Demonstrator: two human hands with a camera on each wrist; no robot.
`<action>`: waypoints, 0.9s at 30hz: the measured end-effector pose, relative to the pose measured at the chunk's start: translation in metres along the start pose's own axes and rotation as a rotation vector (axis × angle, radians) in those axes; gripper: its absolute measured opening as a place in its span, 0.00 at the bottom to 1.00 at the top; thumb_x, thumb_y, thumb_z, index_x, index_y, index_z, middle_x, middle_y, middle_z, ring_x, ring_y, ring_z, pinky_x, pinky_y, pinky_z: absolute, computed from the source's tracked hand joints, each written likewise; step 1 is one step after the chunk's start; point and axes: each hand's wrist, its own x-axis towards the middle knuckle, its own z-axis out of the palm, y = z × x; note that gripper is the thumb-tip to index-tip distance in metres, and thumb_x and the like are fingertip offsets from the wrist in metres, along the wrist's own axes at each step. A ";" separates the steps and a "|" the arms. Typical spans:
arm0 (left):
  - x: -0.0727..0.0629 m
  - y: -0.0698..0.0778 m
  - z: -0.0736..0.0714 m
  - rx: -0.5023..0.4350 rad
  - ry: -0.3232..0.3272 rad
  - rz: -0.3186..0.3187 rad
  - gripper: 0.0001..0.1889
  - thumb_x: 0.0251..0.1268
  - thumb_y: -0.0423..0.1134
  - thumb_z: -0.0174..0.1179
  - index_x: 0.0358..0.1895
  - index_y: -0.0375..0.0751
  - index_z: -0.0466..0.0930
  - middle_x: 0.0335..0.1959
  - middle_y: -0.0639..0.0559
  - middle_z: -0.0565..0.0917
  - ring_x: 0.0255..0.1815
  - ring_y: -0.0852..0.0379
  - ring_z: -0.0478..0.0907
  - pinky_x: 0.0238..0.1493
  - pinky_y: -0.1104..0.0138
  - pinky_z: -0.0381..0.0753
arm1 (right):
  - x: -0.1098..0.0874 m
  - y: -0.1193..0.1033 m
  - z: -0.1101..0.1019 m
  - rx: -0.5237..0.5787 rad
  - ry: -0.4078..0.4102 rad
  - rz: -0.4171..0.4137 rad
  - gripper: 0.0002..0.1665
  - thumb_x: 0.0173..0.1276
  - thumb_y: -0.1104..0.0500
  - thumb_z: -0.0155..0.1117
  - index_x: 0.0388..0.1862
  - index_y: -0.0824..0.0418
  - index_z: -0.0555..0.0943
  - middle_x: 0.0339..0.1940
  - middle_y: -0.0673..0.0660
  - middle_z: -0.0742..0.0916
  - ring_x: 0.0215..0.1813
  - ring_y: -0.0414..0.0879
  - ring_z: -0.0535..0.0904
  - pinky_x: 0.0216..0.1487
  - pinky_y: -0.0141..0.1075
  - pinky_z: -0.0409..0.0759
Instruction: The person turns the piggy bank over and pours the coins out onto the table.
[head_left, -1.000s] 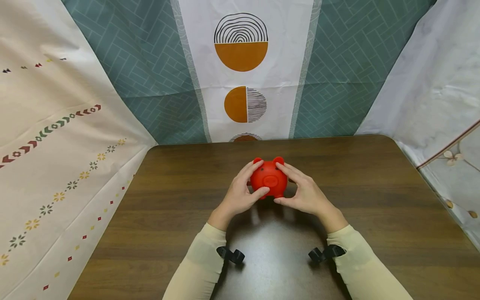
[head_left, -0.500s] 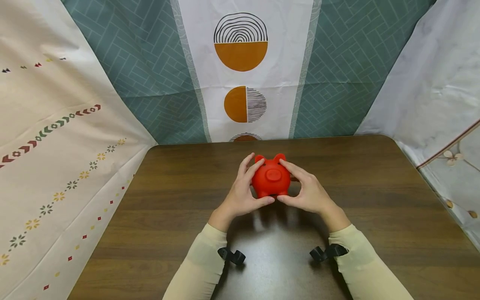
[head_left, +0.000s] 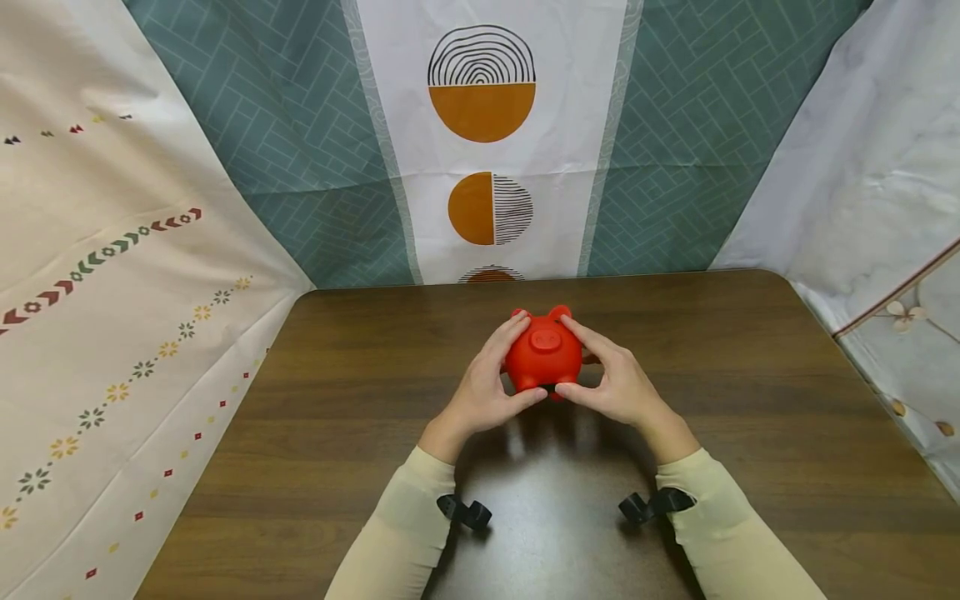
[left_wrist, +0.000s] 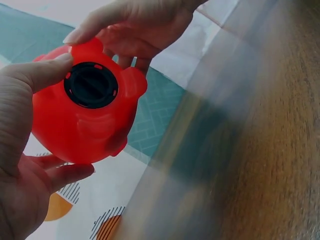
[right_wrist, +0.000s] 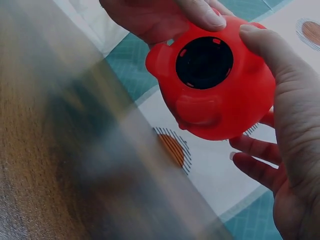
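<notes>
A red piggy bank [head_left: 543,358] is held between both hands over the far middle of the table, its snout turned up and its underside tipped toward me. My left hand [head_left: 483,383] grips its left side, fingers on the upper side and thumb at the bottom edge. On the other side my right hand [head_left: 618,379] grips it the same way, thumb close to the left thumb. Both wrist views show its underside with a round black plug [left_wrist: 91,85] set between stubby feet. The left thumb tip reaches the plug's rim in the left wrist view.
The brown wooden table [head_left: 360,467] spreads around the arms. Behind it hangs a green and white patterned cloth [head_left: 652,150], with pale cloths at the left and right. A black strap mount [head_left: 463,511] sits on each forearm.
The piggy bank has tilted back, its snout moving up, and shifted slightly right. Both thumbs now lie along its bottom edge; the left thumb was in front of its lower face before.
</notes>
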 end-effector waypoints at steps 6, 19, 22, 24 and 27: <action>0.000 0.001 0.000 -0.015 0.028 -0.025 0.45 0.52 0.40 0.72 0.74 0.50 0.57 0.74 0.54 0.58 0.67 0.54 0.66 0.47 0.59 0.82 | 0.000 0.000 0.000 0.001 -0.007 0.025 0.51 0.56 0.50 0.74 0.75 0.41 0.59 0.64 0.53 0.77 0.46 0.47 0.80 0.47 0.47 0.82; 0.002 0.014 -0.005 -0.036 0.076 -0.170 0.42 0.57 0.38 0.68 0.74 0.46 0.57 0.72 0.52 0.62 0.58 0.50 0.74 0.40 0.60 0.84 | 0.005 0.000 0.004 -0.044 0.052 -0.118 0.55 0.49 0.55 0.80 0.74 0.50 0.62 0.71 0.53 0.69 0.55 0.46 0.78 0.48 0.48 0.82; 0.003 0.029 -0.010 -0.066 0.076 -0.163 0.40 0.58 0.35 0.67 0.73 0.38 0.57 0.72 0.44 0.63 0.55 0.45 0.76 0.40 0.56 0.84 | 0.005 -0.001 0.004 -0.034 0.048 -0.158 0.54 0.50 0.58 0.79 0.74 0.53 0.63 0.73 0.54 0.68 0.62 0.49 0.74 0.48 0.47 0.82; 0.004 0.036 -0.012 -0.073 0.072 -0.157 0.39 0.58 0.33 0.66 0.72 0.34 0.57 0.71 0.41 0.63 0.54 0.43 0.76 0.40 0.56 0.84 | 0.005 -0.002 0.005 -0.016 0.042 -0.172 0.53 0.51 0.59 0.78 0.74 0.53 0.63 0.73 0.55 0.67 0.65 0.50 0.72 0.48 0.46 0.82; 0.004 0.033 -0.011 -0.067 0.069 -0.149 0.39 0.58 0.33 0.66 0.72 0.34 0.58 0.71 0.42 0.63 0.53 0.44 0.77 0.40 0.58 0.84 | 0.004 -0.003 0.005 -0.009 0.040 -0.178 0.52 0.52 0.61 0.77 0.75 0.53 0.62 0.74 0.55 0.67 0.66 0.50 0.71 0.48 0.46 0.82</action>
